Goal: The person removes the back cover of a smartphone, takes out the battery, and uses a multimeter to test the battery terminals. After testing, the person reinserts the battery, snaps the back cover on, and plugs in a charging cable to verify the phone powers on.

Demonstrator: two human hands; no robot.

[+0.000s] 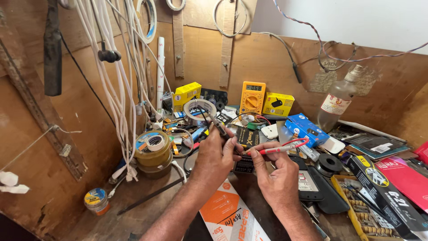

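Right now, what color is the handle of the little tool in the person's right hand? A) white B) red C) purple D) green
B: the right hand pinches a thin tool with a red handle, its tip pointing at the left hand, above the cluttered workbench.

Slim red-handled probe with red lead wire point(278, 149): lies near-horizontal at frame centre, tip pointing to 9 o'clock, wire looping toward 1 o'clock. Dark slender metal-tipped tool point(218, 126): tilted, its upper end pointing to 11 o'clock; lower end hidden.
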